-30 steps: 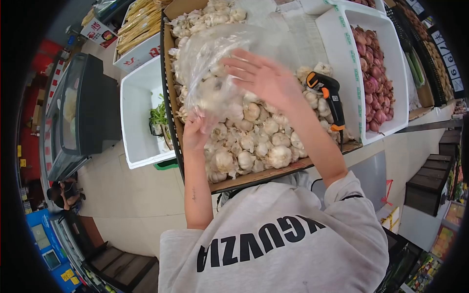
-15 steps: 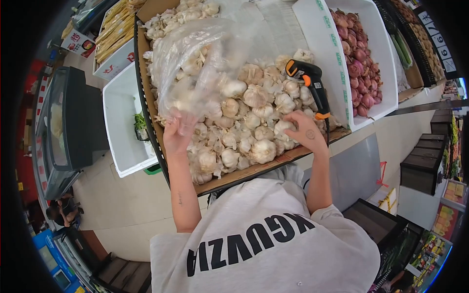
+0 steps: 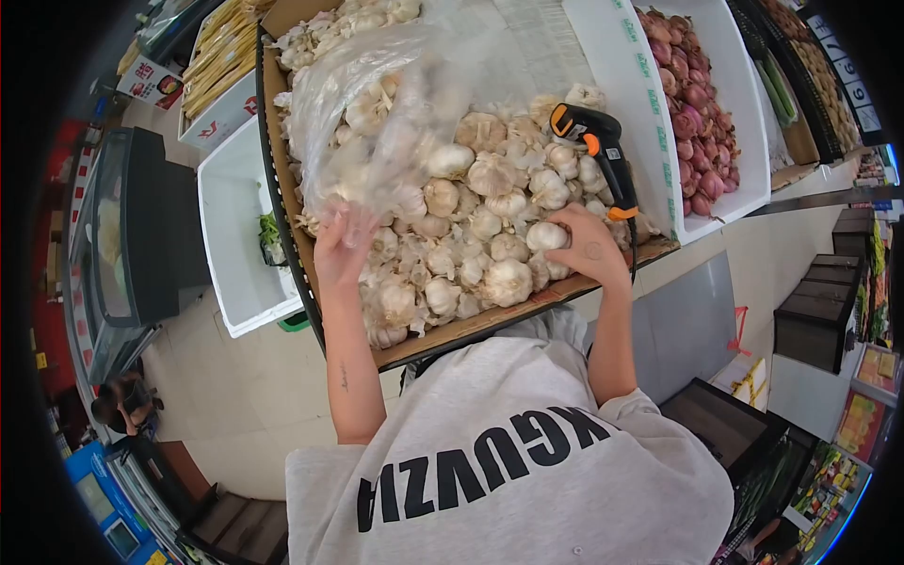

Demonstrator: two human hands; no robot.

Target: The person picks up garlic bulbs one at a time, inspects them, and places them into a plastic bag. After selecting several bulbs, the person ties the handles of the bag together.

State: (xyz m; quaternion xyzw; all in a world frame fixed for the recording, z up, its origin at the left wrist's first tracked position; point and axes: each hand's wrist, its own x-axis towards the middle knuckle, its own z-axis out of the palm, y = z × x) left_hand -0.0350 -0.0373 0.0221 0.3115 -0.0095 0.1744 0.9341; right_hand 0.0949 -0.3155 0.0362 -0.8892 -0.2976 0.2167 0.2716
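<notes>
A wide cardboard box (image 3: 443, 356) full of loose garlic bulbs (image 3: 508, 282) lies in front of me. At its left side my left hand (image 3: 343, 245) grips the near edge of a clear plastic bag (image 3: 325, 122). The bag spreads away over the garlic, and bulbs show through it. On the right, my right hand (image 3: 589, 247) has thumb and fingers curled around a single garlic bulb (image 3: 546, 236), low among the others. Just beyond that hand, a black and orange handheld scanner (image 3: 612, 168) rests on the garlic, its cord running down past the box edge.
A white foam box (image 3: 744, 169) of red shallots (image 3: 697, 122) stands to the right. Left of the garlic is another white foam box (image 3: 226, 221) with a bundle of greens (image 3: 271, 240) in it. A dark display case (image 3: 141, 226) is farther left. One person (image 3: 127, 405) sits at far left.
My right hand's fingers have closed farther around the garlic bulb, which shows more plainly between them. The plastic bag has shifted slightly in my left hand's grip.
</notes>
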